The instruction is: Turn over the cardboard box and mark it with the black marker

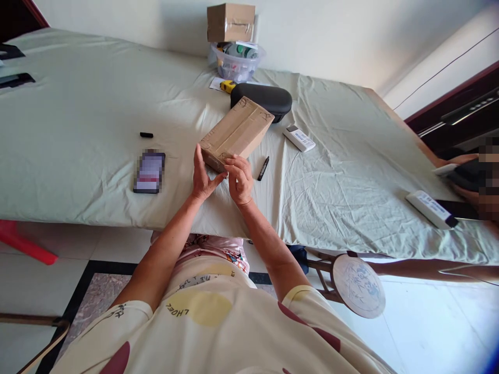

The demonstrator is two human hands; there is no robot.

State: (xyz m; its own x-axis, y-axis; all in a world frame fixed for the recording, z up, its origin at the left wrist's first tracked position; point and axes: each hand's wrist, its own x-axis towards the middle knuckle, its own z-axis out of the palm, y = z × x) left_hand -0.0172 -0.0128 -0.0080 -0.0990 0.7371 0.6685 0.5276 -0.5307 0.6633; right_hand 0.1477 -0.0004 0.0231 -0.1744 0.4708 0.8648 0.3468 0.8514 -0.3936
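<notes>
A brown cardboard box (237,127) sits at an angle on the cloth, its seam taped and dark pen marks at its corners. My left hand (202,179) grips its near left corner, fingers along the side and thumb stretched toward the right. At the near end, my right hand (240,179) has its fingers bent against the box edge; the two hands almost meet there. A black marker (263,168) lies just right of my right hand. Its black cap (146,135) appears to be the small piece off to the left, above a phone (149,171).
Behind the box are a black case (268,98), a yellow tape measure (227,86) and a plastic basket (238,67) topped by another carton (231,22). White-and-grey packs (299,138) lie on the right. Another person's hands (468,176) hold something dark at the right edge. A round stool (358,285) stands below.
</notes>
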